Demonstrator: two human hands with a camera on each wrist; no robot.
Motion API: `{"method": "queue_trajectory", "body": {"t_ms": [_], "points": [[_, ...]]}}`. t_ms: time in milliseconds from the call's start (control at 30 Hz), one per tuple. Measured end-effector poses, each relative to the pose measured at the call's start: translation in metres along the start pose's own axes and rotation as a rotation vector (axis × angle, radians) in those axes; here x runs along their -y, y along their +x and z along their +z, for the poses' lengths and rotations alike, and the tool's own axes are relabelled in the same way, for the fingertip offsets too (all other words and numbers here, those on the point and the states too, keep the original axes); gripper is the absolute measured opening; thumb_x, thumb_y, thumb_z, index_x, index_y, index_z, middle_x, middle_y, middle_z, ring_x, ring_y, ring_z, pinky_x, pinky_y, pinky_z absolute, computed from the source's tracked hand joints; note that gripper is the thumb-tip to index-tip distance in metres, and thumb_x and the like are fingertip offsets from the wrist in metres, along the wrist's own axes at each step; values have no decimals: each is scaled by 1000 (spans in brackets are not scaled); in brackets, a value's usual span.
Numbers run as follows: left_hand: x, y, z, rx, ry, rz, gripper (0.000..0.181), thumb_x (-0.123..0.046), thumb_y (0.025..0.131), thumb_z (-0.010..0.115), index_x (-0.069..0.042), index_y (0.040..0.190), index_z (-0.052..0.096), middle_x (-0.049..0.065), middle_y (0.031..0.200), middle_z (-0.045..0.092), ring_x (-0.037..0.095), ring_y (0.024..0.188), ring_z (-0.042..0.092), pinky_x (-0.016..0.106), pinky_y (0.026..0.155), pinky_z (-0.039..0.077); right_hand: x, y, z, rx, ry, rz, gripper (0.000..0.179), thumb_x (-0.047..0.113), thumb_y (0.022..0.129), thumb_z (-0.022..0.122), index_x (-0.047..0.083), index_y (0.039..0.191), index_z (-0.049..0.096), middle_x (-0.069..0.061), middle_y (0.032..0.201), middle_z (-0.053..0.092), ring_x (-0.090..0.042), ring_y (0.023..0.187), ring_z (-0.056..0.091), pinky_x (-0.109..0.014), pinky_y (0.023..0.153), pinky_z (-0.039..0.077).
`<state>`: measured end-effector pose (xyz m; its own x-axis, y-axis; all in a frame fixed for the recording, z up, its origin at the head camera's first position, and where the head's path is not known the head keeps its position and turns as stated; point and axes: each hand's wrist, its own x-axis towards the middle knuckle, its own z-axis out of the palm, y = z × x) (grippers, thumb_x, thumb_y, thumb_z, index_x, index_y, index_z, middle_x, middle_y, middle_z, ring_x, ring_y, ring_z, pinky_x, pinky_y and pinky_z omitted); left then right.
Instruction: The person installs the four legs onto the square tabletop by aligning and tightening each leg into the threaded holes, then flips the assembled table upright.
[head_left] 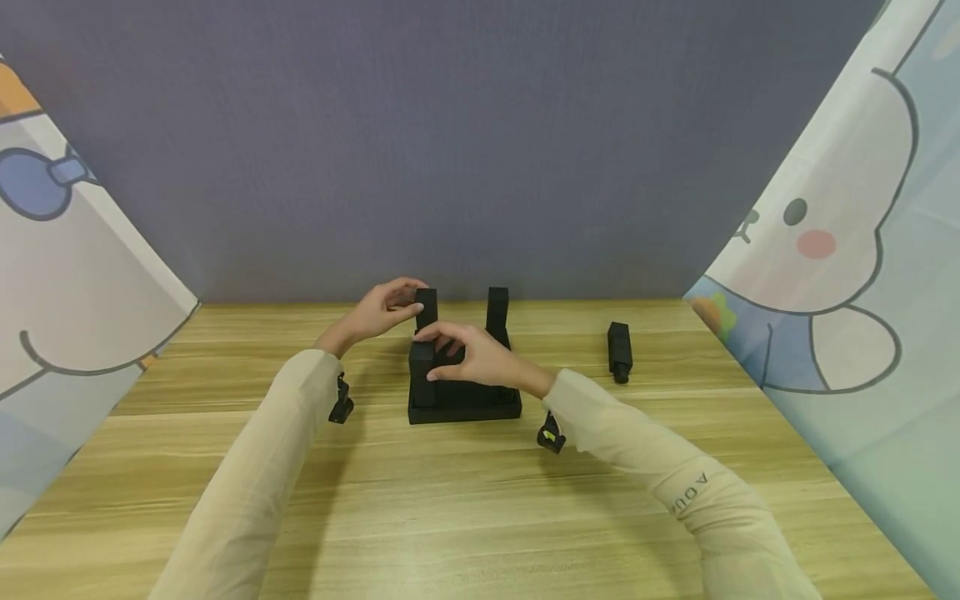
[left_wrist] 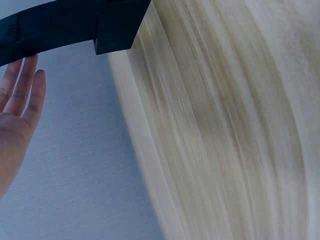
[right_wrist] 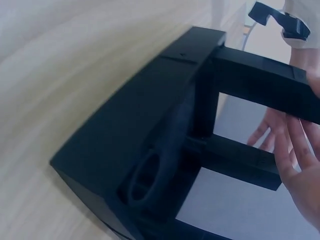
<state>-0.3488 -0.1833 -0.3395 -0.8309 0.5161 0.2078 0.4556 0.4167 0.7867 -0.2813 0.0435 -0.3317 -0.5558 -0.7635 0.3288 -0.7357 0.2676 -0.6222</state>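
Black throughout; clamped at front-left post by right hand, rear-left post by left hand. Could tilt or shift base if pushed unevenly.

The two rear posts, the rear left post and the rear right post, leave an open gap between their tops. Behind them the grey wall closes off the table. The right grip reaches across above the base to the front left post, barring entry over the base's right front. The left grip fills the rear left post's outer side. Bare wood lies open before the base, between the sleeves; rightward, a loose black piece obstructs, with passage between it and the rear right post.
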Motion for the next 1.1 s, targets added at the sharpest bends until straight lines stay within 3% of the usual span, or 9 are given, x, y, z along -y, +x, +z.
{"method": "queue_trajectory", "body": {"t_ms": [233, 433, 700, 933, 1100], "points": [[1, 0, 0, -3, 2, 0, 40, -23, 93, 54, -12, 131, 45, 18, 118, 54, 31, 108, 56, 48, 92, 45, 4, 5, -5, 64, 39, 30, 45, 18, 82, 69, 13, 124, 53, -3, 126, 55, -17, 106, 54, -33, 85, 49], [-4, -1, 1, 3, -6, -3, 39, -20, 93, 53, -11, 131, 45, 19, 118, 54, 32, 108, 56, 48, 92, 45, 5, 4, -1, 13, 2, 45, 42, 19, 82, 70, 10, 120, 56, -3, 119, 59, -16, 97, 56, -31, 82, 50], [-26, -8, -1, 19, -32, 2, 39, -10, 93, 52, 0, 130, 43, 25, 118, 53, 39, 110, 53, 51, 92, 44, 8, 1, 5, -61, -44, 48, 39, 20, 82, 70, 12, 118, 58, -4, 113, 62, -16, 88, 58, -29, 78, 50], [-6, -3, -1, 6, -16, -1, 40, -18, 93, 53, -9, 131, 44, 20, 119, 53, 33, 110, 55, 49, 91, 45, 8, 1, 9, -97, -73, 75, 37, 19, 81, 70, 13, 116, 59, -1, 111, 63, -12, 87, 58, -22, 75, 48], [0, -1, 0, 11, -42, 2, 41, -18, 93, 53, -9, 132, 43, 20, 120, 53, 34, 110, 54, 49, 93, 44, 11, -1, 10, -116, -86, 66, 36, 19, 81, 70, 14, 116, 60, -2, 111, 63, -13, 85, 59, -22, 72, 48]]}}
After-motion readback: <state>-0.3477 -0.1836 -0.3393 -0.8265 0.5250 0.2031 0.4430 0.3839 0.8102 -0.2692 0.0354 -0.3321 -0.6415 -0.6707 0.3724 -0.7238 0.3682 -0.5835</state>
